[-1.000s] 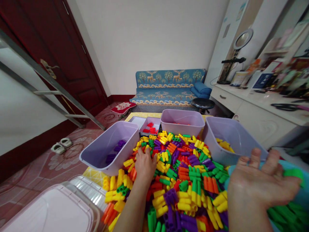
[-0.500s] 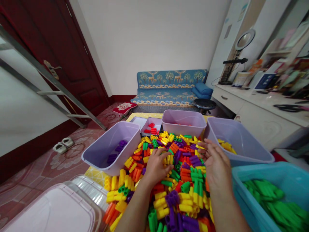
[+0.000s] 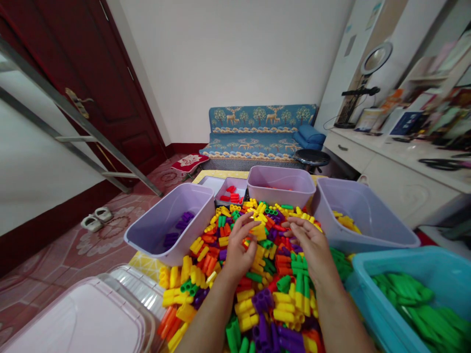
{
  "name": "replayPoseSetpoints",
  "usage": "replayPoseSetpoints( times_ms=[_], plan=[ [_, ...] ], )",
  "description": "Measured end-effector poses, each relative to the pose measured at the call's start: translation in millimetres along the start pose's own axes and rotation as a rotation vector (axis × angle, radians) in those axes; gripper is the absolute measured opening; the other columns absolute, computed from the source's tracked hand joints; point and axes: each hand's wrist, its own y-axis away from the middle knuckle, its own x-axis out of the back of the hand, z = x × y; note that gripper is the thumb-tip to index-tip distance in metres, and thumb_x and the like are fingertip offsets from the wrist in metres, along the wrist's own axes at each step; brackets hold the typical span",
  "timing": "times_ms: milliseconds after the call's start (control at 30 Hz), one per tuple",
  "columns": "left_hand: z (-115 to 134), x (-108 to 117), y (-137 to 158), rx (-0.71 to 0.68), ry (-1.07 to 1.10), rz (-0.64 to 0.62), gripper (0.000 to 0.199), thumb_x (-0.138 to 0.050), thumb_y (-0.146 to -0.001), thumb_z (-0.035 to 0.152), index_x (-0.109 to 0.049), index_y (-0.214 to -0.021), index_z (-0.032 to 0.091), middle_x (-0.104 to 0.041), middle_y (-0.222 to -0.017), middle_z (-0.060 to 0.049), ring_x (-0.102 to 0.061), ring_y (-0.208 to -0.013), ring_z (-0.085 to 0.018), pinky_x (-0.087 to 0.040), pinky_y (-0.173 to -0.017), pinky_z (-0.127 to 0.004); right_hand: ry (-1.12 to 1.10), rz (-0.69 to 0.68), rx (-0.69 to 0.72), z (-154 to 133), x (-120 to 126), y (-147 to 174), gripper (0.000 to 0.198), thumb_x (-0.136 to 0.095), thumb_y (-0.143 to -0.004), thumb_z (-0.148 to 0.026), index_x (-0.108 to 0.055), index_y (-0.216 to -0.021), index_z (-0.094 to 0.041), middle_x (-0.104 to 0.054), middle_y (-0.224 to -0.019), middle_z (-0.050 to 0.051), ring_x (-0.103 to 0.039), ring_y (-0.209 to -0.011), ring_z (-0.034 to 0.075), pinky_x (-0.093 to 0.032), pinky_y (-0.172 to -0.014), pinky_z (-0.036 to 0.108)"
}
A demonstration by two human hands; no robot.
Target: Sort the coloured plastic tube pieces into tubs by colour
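A heap of plastic tube-shaped building blocks (image 3: 263, 299) in yellow, green, purple, orange and red covers the middle of the table. Over its left middle is my left hand (image 3: 239, 252), fingers apart and slightly curved. A yellow block (image 3: 259, 232) shows right by its fingertips; whether they touch it I cannot tell. My right hand (image 3: 311, 242) hovers above the right part of the heap, fingers stretched toward the left with no block visible in them. Purple blocks (image 3: 184, 221) lie in the lilac bin (image 3: 147, 240) at the left, yellow ones (image 3: 347, 223) in the right lilac bin (image 3: 382, 215).
A teal bin (image 3: 386, 314) with green blocks (image 3: 423, 306) stands at the near right. At the back are another lilac bin (image 3: 281, 189) and a small tray (image 3: 243, 186) with red blocks. Clear-edged lids (image 3: 84, 318) lie at the near left. A ladder (image 3: 81, 127) leans by the door.
My right hand has moved left from beside the right bin to over the heap. My left hand has lifted slightly, its fingers now straighter.
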Motion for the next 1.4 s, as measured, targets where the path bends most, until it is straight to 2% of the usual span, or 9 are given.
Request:
replayPoseSetpoints(
  times_ms=[100,233,367,667,867,1000,1233,1300,1400],
  plan=[
    [-12.3,-2.9,-0.2,0.045,-0.233,0.079,0.034,-0.048,-0.085,0.017,-0.061,-0.117,0.023,-0.053,-0.131,-0.009,-0.047,-0.124,-0.024,-0.04,-0.104,-0.043,0.184,-0.112,0.065,15.5,-2.5,-2.4,0.038,-0.06,-0.077,-0.05,-0.066,-0.096,-0.018,-0.072,-0.095,0.009,-0.067,-0.086,0.023,-0.052,-0.079,0.038],
    [-24.4,-7.1,2.7,0.101,-0.421,-0.125,0.061,-0.067,-0.075,0.038,-0.053,-0.13,0.016,-0.05,-0.134,-0.016,-0.042,-0.127,-0.033,-0.036,-0.106,-0.05,0.541,-0.264,0.179,36.1,-8.3,0.2,0.041,-0.061,-0.077,-0.039,-0.064,-0.114,-0.02,-0.065,-0.12,0.01,-0.058,-0.113,0.027,-0.041,-0.101,0.047],
    [-23.0,-6.4,2.8,0.039,-0.336,-0.279,0.058,-0.065,-0.075,0.027,-0.052,-0.131,0.019,-0.056,-0.128,-0.011,-0.047,-0.121,-0.028,-0.039,-0.103,-0.044,0.714,-0.379,0.203,43.0,-15.1,6.4,0.052,-0.06,-0.078,-0.032,-0.056,-0.128,-0.021,-0.059,-0.13,0.011,-0.054,-0.12,0.029,-0.038,-0.103,0.049],
    [-25.6,-9.3,-1.7,0.052,-0.194,-0.248,0.043,-0.056,-0.074,0.008,-0.065,-0.114,0.024,-0.067,-0.106,-0.005,-0.058,-0.104,-0.022,-0.046,-0.093,-0.036,0.559,-0.387,0.223,46.6,-14.6,1.6,0.048,-0.058,-0.073,-0.018,-0.061,-0.121,-0.022,-0.063,-0.123,0.008,-0.057,-0.115,0.024,-0.04,-0.102,0.044],
    [-32.3,-11.5,-1.4,0.092,-0.156,-0.164,0.031,-0.059,-0.077,0.011,-0.067,-0.105,0.022,-0.069,-0.101,-0.005,-0.062,-0.098,-0.021,-0.047,-0.092,-0.035,0.426,-0.347,0.128,45.1,-15.7,-1.5,0.03,-0.062,-0.075,-0.029,-0.068,-0.104,-0.02,-0.072,-0.1,0.006,-0.066,-0.09,0.023,-0.051,-0.083,0.039],
    [-29.8,-10.1,-0.6,0.1,-0.155,-0.176,0.036,-0.064,-0.076,0.016,-0.065,-0.112,0.021,-0.067,-0.107,-0.007,-0.062,-0.1,-0.021,-0.048,-0.091,-0.034,0.333,-0.159,0.144,24.8,-13.0,2.6,0.029,-0.062,-0.079,-0.043,-0.071,-0.092,-0.019,-0.072,-0.091,0.006,-0.066,-0.083,0.023,-0.05,-0.079,0.037],
    [-26.3,-9.0,0.0,0.085,-0.171,-0.207,0.036,-0.067,-0.076,0.021,-0.066,-0.113,0.021,-0.066,-0.108,-0.008,-0.061,-0.102,-0.022,-0.048,-0.092,-0.035,-0.269,0.621,0.529,-44.6,4.8,17.6,0.019,-0.062,-0.083,-0.037,-0.067,-0.086,-0.018,-0.065,-0.086,0.003,-0.06,-0.074,0.016,-0.048,-0.076,0.035],
    [-25.3,-8.5,0.1,0.063,-0.168,-0.227,0.035,-0.068,-0.078,0.028,-0.066,-0.113,0.022,-0.067,-0.108,-0.008,-0.061,-0.103,-0.024,-0.047,-0.092,-0.036,-0.511,0.704,0.611,-57.4,20.2,17.0,0.018,-0.059,-0.086,-0.036,-0.063,-0.076,-0.021,-0.061,-0.081,0.001,-0.059,-0.073,0.015,-0.049,-0.078,0.034],
    [-24.0,-7.8,0.6,0.002,-0.122,-0.256,0.032,-0.066,-0.08,0.029,-0.068,-0.112,0.024,-0.067,-0.11,-0.007,-0.06,-0.105,-0.024,-0.047,-0.092,-0.036,-0.835,0.73,0.527,-61.4,54.8,15.4,0.034,-0.038,-0.094,-0.037,-0.058,-0.071,-0.022,-0.057,-0.085,0.003,-0.06,-0.082,0.011,-0.049,-0.079,0.029]
  ],
)
